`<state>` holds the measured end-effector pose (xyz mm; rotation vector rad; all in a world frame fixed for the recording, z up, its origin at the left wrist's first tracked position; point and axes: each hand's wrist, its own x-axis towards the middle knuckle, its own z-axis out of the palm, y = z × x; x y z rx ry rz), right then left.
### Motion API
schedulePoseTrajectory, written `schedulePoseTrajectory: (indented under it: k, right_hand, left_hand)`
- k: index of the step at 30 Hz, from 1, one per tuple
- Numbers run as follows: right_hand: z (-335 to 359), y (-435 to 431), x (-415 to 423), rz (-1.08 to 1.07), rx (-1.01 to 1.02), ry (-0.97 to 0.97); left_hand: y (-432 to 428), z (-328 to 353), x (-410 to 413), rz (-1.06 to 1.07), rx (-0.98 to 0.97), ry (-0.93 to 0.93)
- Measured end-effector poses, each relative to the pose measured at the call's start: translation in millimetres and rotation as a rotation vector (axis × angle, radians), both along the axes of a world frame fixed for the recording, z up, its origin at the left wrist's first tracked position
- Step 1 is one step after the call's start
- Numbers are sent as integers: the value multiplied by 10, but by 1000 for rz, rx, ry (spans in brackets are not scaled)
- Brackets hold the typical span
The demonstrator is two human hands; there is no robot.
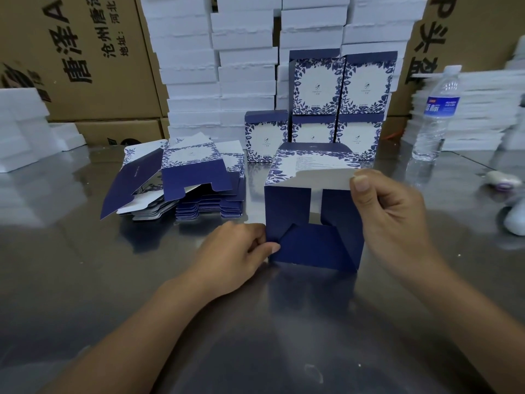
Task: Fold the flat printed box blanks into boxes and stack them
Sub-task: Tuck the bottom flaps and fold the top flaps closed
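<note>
L hand point(241, 248) pinches the half-folded box point(287, 206) at its lower-left corner. R hand point(397, 214) pinches the white flap point(321, 180) up top. The box stands on the steel table point(255, 322) btwn them. Best: brace the corner, bring the flap down square, no creasing. Flat blanks point(193, 177) lie beyond left, finished boxes point(366, 83) stacked behind.

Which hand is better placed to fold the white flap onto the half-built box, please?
The right hand: it pinches the free corner of the white flap, while the left hand is lower, gripping the bottom-left corner of the box, probably steadying it.
</note>
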<state>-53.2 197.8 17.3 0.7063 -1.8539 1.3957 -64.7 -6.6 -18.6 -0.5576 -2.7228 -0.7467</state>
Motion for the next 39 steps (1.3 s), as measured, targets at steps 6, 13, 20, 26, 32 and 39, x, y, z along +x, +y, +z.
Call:
schedulePoseTrajectory:
  k: [6,13,20,26,32,39]
  right_hand:
    - [19,1,8,11,-3,-3]
    - [36,-6,23,25,-35,-7]
    - [46,-33,94,65,-13,-4]
    - [37,-118,198,103,77,17]
    - [21,-131,191,128,96,-13]
    - [5,-121,164,92,92,26]
  left_hand:
    - [-57,3,-29,-11,-61,-89]
    - [-66,-43,-34,-63,25,-62]
    - [-2,68,39,25,136,194]
    - [9,150,96,132,453,328]
    - [69,155,100,158,472,360]
    - [29,81,43,-74,453,269]
